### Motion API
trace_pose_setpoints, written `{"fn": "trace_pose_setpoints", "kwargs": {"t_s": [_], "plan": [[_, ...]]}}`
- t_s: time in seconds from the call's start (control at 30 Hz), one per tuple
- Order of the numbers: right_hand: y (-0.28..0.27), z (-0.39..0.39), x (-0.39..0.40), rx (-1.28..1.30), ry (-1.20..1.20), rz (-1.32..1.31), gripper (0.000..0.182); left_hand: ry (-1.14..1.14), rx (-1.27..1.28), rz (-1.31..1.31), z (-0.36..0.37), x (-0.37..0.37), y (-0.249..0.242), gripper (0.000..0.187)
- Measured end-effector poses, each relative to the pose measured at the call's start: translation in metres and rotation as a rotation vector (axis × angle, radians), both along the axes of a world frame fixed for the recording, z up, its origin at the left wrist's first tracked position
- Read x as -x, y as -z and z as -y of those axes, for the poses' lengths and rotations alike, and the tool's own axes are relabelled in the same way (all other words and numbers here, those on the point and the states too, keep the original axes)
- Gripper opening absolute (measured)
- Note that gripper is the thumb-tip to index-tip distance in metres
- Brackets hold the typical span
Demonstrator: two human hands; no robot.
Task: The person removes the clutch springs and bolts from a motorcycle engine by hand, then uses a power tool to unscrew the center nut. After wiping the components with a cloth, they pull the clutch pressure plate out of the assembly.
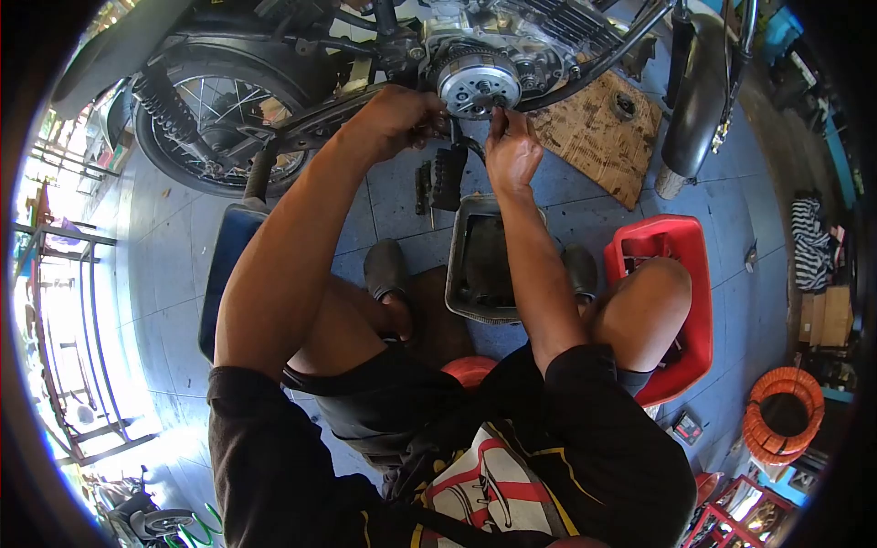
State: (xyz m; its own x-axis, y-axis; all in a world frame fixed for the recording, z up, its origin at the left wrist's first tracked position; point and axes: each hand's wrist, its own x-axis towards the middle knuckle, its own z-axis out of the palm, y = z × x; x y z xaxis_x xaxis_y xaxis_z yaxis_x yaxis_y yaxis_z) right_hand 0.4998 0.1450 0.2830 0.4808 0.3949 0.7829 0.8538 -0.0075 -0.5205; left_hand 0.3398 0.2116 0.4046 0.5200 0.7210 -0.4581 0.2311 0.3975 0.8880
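Observation:
A round metal clutch (pixel 479 84) with several holes in its face sits exposed on the side of the motorcycle engine (pixel 512 41). At the clutch's lower left edge is my left hand (pixel 402 119), its fingers curled in; whatever they hold is hidden. My right hand (pixel 513 151) reaches up to the lower face of the clutch with thumb and fingers pinched together. Something small may be between those fingertips, too small to name. Just below the hands is the black rubber footpeg (pixel 448 178).
A black-stained grey basin (pixel 452 292) stands on the tiled floor between my feet. The red bin (pixel 702 310) is by my right knee, a blue bin (pixel 215 265) at my left. Stained plywood (pixel 594 132) carries a ring-shaped part (pixel 622 107). The rear wheel (pixel 219 110) is at left.

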Motion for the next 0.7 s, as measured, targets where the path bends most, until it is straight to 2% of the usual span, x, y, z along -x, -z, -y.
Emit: {"fn": "trace_pose_setpoints", "kwargs": {"t_s": [0.13, 0.27, 0.37, 0.43, 0.7], "plan": [[-0.003, -0.002, 0.001, 0.043, 0.068, 0.053, 0.020, -0.002, 0.054, 0.052, 0.002, 0.001, -0.002, 0.012], [-0.005, 0.000, 0.002, 0.161, 0.094, -0.005, 0.018, 0.036, 0.072, 0.080, 0.004, 0.002, -0.003, 0.013], [-0.003, -0.001, 0.001, 0.117, 0.083, -0.014, 0.018, 0.034, 0.081, 0.083, 0.003, 0.003, -0.001, 0.013], [-0.003, -0.001, 0.002, -0.049, -0.066, -0.153, 0.015, 0.030, 0.078, 0.080, 0.004, 0.004, -0.001, 0.014], [0.003, -0.003, 0.001, -0.100, -0.060, -0.093, 0.010, 0.061, 0.006, 0.018, -0.005, 0.007, 0.005, 0.014]]}}
